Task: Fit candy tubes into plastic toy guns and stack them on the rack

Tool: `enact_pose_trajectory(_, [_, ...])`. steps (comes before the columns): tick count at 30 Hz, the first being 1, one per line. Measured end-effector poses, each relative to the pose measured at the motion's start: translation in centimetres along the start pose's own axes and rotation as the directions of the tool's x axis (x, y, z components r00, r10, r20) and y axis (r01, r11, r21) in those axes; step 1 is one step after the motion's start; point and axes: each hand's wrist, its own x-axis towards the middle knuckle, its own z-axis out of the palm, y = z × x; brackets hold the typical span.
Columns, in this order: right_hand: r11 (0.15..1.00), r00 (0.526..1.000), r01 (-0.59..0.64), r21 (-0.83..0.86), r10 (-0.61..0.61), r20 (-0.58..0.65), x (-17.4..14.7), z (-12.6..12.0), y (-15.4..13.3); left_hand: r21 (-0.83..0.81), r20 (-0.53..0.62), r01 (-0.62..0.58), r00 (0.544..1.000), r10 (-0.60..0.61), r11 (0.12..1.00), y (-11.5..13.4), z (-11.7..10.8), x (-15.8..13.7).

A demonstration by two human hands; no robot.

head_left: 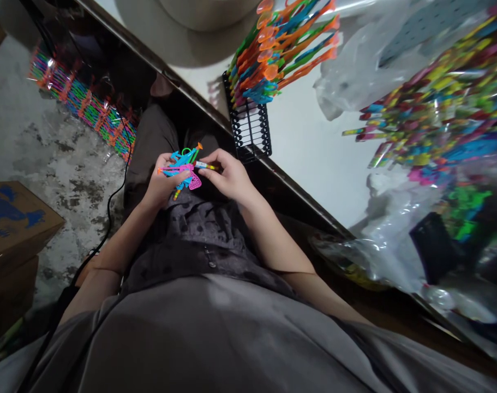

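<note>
The left hand (162, 177) is closed around a cluster of coloured plastic pieces (183, 169), pink, blue, green and orange, with its thumb laid over them, while the right hand (232, 177) pinches a small tube (202, 165) between thumb and fingers, its white end against or just beside the cluster. Both hands are close together above the lap. Just beyond the right hand, a black rack (266, 128) sits at the edge of a white table (309, 158), bearing a row of orange, green and blue plastic pieces (268, 54) and standing between that hand and the table's far part. Farther to its right lie a heap of multicoloured sticks (440, 103), crumpled clear plastic (350, 71) and green pieces (465, 210). Beyond the left hand, a wrapped stack of bright pieces (84, 103) rests low down, and a black cable (109, 215) trails past the left forearm, near a cardboard box (19, 218) cut off by the frame. The left fingers are mostly hidden beneath the cluster, whose separate parts are hard to tell apart; the heap is blurred, and only the base of a pale round object (211, 13) shows beyond the hands.
</note>
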Motion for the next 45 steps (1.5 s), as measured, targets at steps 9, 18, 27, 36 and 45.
enact_pose_trajectory(9, [0.997,0.977,0.042,-0.069,-0.027,0.211,-0.2,-1.9,-0.4,0.047,0.013,-0.026,1.0,0.025,0.999,0.6,0.4,-0.6])
enact_pose_trajectory(18, [0.917,0.959,0.203,-0.344,-0.114,0.261,-0.9,-2.7,-1.2,0.064,0.104,-0.031,0.994,0.024,0.997,0.7,0.9,0.1])
enact_pose_trajectory(27, [0.803,0.977,0.172,-0.571,-0.215,-0.009,-0.6,-4.1,1.5,-0.076,0.143,0.235,0.964,-0.223,0.969,1.0,-0.4,0.7])
enact_pose_trajectory(36, [0.981,0.776,0.176,-0.075,-0.186,-0.603,4.7,-9.7,9.2,-0.073,0.037,0.259,0.966,-0.257,0.963,1.9,-0.5,0.6])
enact_pose_trajectory(45, [0.972,0.719,0.233,0.036,-0.147,-0.68,10.1,-9.9,10.2,-0.129,0.105,0.313,0.948,-0.3,0.941,1.5,0.0,-0.3])
